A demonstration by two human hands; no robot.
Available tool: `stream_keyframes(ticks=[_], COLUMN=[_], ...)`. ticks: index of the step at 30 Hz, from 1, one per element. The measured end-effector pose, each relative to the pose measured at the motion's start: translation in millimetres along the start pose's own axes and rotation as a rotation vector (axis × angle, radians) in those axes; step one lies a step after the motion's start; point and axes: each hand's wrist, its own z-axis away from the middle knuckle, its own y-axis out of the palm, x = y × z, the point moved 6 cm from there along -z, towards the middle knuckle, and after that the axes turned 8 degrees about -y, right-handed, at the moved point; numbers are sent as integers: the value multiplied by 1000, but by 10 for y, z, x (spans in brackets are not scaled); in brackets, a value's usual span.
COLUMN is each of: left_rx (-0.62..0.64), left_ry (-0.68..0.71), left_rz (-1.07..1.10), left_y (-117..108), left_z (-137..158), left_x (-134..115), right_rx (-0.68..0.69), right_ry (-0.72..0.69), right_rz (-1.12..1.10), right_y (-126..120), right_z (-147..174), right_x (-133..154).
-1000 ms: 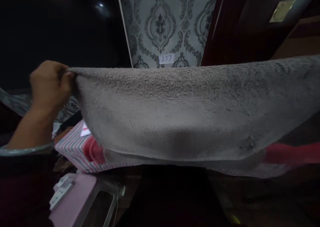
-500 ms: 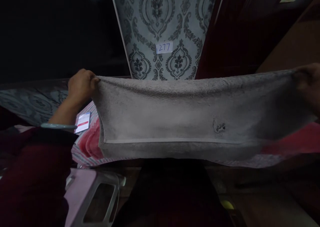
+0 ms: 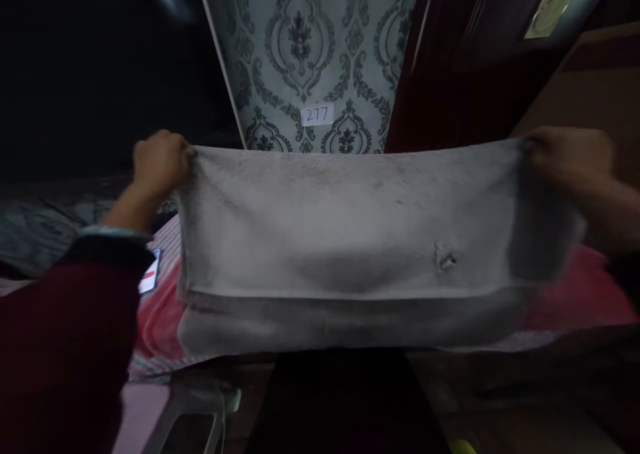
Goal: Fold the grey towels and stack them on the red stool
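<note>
A grey towel (image 3: pixel 320 221) with a pale hem line and a small dark mark at its right side is stretched between my two hands. At its upper left corner, my left hand (image 3: pixel 163 161) is closed on the edge. My right hand (image 3: pixel 570 157), somewhat blurred, grips the upper right part, where a darker flap hangs past the fingers. The lower part of the towel hangs down to a red and striped cloth (image 3: pixel 157 321) beneath it; whether it rests there I cannot tell.
A phone (image 3: pixel 150 273) with a lit screen lies on the striped cloth at the left. Below stands a pink and white plastic stool (image 3: pixel 145 407). Behind are a patterned wall with a paper label (image 3: pixel 317 115), a dark screen-like panel and a dark red door (image 3: pixel 450 61).
My right hand has come inward to the left, so the towel's spread is narrower at the top. The towel's lower edge sits lower in view, and the camera has shifted slightly.
</note>
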Motion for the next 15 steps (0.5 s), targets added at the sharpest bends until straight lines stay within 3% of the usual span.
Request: stream_keyframes(ticks=[3, 5, 7, 11, 13, 15], left_rx=[-98, -42, 120, 446, 507, 444], left_ry=[-62, -12, 62, 118, 74, 69], left_rz=[-19, -64, -140, -228, -202, -163], left_y=[263, 619, 1096, 1924, 2101, 2097], left_z=[24, 181, 439, 1078, 1312, 1435], left_x=[-436, -605, -585, -35, 301, 510], right_rx=[-120, -44, 124, 357, 418, 408], right_ry=[-5, -55, -98, 36, 106, 154], right_rz=[136, 125, 147, 175, 123, 88], right_y=[323, 715, 1177, 1863, 2017, 2026], right_z=[-70, 78, 372, 1070, 1302, 1410], right_x=[511, 614, 492, -231, -566, -783])
